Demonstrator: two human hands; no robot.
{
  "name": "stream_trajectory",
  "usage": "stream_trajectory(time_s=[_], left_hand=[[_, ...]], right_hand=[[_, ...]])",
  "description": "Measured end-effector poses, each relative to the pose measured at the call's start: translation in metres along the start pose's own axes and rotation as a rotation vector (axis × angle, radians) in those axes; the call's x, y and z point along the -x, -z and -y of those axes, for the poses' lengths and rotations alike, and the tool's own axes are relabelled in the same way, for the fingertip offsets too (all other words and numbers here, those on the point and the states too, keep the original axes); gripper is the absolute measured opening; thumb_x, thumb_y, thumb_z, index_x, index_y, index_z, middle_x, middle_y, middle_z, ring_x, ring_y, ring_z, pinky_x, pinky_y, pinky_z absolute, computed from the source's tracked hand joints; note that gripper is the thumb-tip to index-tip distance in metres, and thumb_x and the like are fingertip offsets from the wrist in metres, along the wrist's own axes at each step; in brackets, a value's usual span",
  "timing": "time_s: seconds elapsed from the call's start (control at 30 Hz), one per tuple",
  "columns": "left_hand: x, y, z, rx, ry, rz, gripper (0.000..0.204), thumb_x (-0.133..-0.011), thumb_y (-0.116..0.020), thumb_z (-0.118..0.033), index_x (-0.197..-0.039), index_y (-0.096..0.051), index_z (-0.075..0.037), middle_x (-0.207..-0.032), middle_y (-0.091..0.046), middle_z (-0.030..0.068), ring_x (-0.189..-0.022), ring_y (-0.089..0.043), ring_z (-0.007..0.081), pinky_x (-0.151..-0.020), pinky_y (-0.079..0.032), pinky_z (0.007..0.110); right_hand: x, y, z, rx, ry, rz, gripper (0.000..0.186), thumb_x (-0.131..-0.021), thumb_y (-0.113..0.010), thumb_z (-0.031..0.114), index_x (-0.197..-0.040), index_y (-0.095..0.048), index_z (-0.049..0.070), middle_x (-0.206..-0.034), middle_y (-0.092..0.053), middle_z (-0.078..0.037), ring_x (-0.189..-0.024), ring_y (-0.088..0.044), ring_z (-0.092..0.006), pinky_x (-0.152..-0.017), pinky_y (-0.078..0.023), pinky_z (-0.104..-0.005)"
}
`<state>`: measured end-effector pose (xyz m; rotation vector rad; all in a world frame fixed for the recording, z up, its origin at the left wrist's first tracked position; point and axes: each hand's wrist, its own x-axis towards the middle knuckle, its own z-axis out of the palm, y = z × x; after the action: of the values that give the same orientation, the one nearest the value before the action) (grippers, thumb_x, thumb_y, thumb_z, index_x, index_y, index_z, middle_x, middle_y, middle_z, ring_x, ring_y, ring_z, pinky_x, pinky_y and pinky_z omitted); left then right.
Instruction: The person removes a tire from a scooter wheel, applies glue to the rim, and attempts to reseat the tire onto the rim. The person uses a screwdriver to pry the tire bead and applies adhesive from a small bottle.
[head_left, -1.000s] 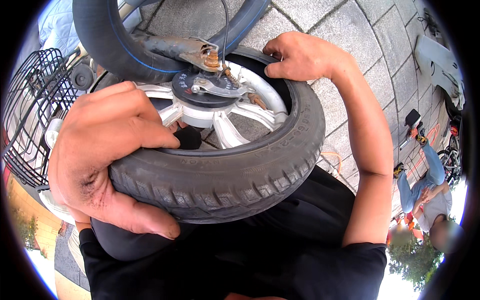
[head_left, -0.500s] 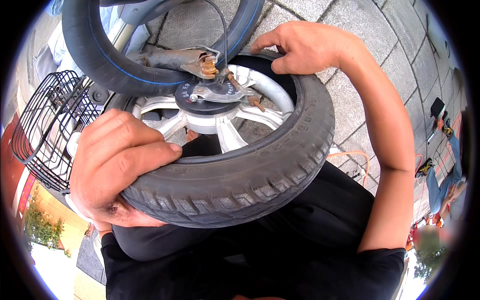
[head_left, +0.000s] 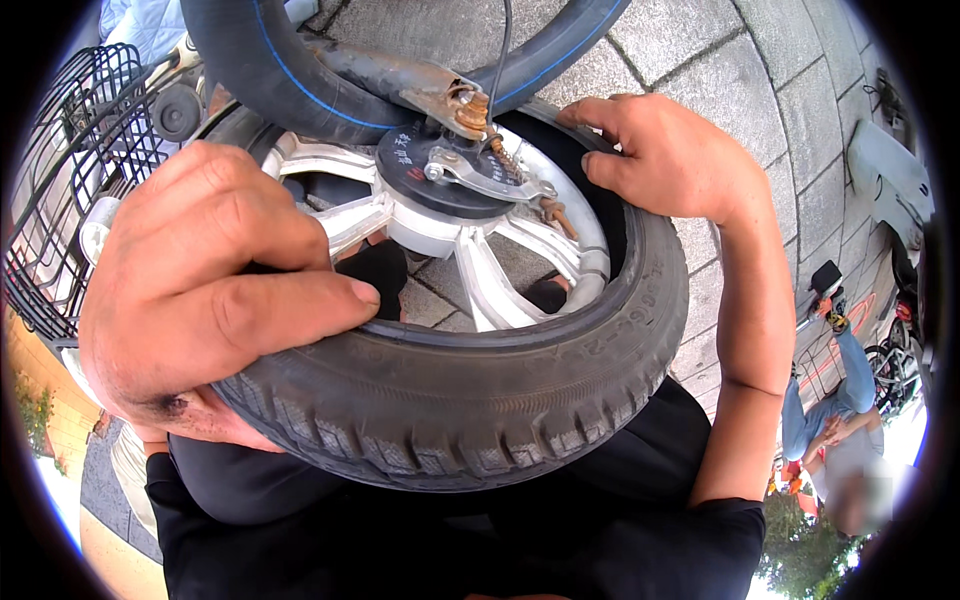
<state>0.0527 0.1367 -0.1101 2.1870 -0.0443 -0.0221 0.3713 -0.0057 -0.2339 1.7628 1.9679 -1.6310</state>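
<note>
A black treaded tire [head_left: 480, 400] surrounds a white spoked wheel [head_left: 490, 280], its near side tilted up over my knees. My left hand [head_left: 220, 270] is closed around the tire's near left part, thumb along the inner edge and fingers partly hidden. Across the wheel, my right hand [head_left: 670, 155] grips the tire's far right sidewall, fingertips hooked at its opening. A black inner tube [head_left: 345, 112] with a blue line lies over the wheel's far side, outside the tire there. The dark round brake hub [head_left: 410, 175] carries a metal lever [head_left: 475, 172] and a rusty bolt.
A rusty metal arm [head_left: 375, 75] reaches the hub through the inner tube, and a thin black cable runs up beside it. Left of the wheel is a black wire basket [head_left: 70, 200]. Grey paving [head_left: 700, 65] lies beyond. Another person [head_left: 835, 430] is at far right.
The whole view has shifted, so the wheel and right hand appear lower and further right. Both hands keep their hold on the tire; the inner tube still lies across the far side.
</note>
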Motion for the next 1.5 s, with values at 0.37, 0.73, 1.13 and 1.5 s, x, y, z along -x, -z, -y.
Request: stream_trajectory(time_s=[0.37, 0.73, 1.13, 1.5], left_hand=[[0.037, 0.000, -0.010, 0.023, 0.241, -0.166, 0.062, -0.076, -0.090, -0.050, -0.110, -0.071, -0.003, -0.107, -0.066, 0.0196, -0.108, -0.065, 0.0399, -0.108, -0.040, 0.067], [0.015, -0.022, -0.001, 0.037, 0.037, -0.274, 0.045, -0.076, -0.091, -0.039, -0.098, -0.070, -0.005, -0.092, -0.071, 0.0112, -0.082, -0.066, 0.0289, -0.086, -0.047, 0.052], [0.036, 0.005, -0.026, -0.227, 0.249, -0.141, 0.064, -0.073, -0.090, -0.042, -0.118, -0.075, 0.001, -0.116, -0.073, 0.0203, -0.113, -0.066, 0.0422, -0.100, -0.048, 0.056], [0.044, -0.015, -0.031, -0.188, 0.229, -0.254, 0.066, -0.090, -0.077, -0.042, -0.140, -0.060, -0.003, -0.123, -0.070, 0.0266, -0.118, -0.067, 0.0465, -0.104, -0.046, 0.062]], right_hand=[[0.019, 0.007, 0.031, 0.123, -0.156, 0.021, 0.044, -0.085, -0.069, 0.020, -0.125, -0.072, 0.004, -0.088, -0.072, -0.027, -0.089, -0.074, -0.0420, -0.084, -0.059, -0.0476], [-0.075, -0.011, 0.018, 0.191, -0.221, 0.215, 0.055, -0.085, -0.076, 0.031, -0.128, -0.071, -0.004, -0.113, -0.077, -0.023, -0.109, -0.075, -0.0356, -0.097, -0.059, -0.0417], [-0.038, 0.006, 0.005, 0.231, -0.106, 0.103, 0.033, -0.086, -0.071, 0.022, -0.097, -0.077, -0.008, -0.085, -0.074, -0.026, -0.083, -0.076, -0.0366, -0.080, -0.061, -0.0439], [-0.014, 0.018, 0.052, 0.357, -0.238, 0.196, 0.036, -0.086, -0.072, 0.025, -0.095, -0.077, -0.010, -0.084, -0.073, -0.028, -0.084, -0.076, -0.0402, -0.081, -0.061, -0.0439]])
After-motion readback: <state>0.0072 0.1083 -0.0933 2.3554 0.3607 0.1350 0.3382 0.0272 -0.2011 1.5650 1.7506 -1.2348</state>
